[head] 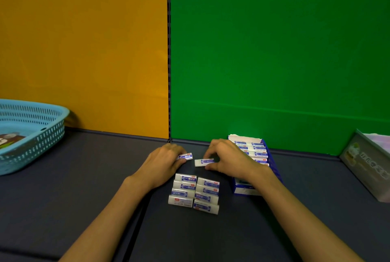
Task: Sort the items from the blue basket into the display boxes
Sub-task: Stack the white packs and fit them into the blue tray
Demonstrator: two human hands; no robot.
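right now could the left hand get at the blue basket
Probably yes, with a long stretch: the left hand grips an eraser, but only bare table lies between it and the blue basket.

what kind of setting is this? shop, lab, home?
Likely a staged recording booth mimicking shop stocking, not a real store: plain orange and green backdrop panels, a dark padded table, a blue basket and a display box of erasers.

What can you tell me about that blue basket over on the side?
The blue basket is light blue, plastic-looking, with rows of small holes through its slanted walls and a smooth, rounded rim. It sits upright on the dark table at the far left, near the orange wall, partly cut off. Something brown and white lies inside. Neither hand touches it.
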